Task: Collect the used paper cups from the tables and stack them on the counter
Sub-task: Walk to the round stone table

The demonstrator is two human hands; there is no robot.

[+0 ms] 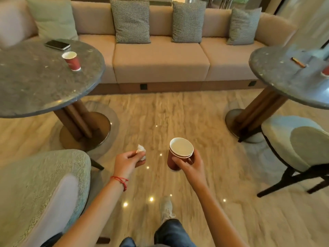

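Cups already nested, two red paper cups [179,155] sit upright in the right hand [191,164], fingers wrapped round them, leaving room to add more. Left hand [127,160] pinches a crumpled tissue [141,152]. Another red cup [72,60] waits on the far-left round surface [35,86], near a phone [57,44].

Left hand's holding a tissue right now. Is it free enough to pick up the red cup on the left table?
Probably not cleanly. The left hand pinches a crumpled tissue, so its fingers are occupied. The red cup stands in the open on the left table, the phone apart behind it; nothing blocks the way.
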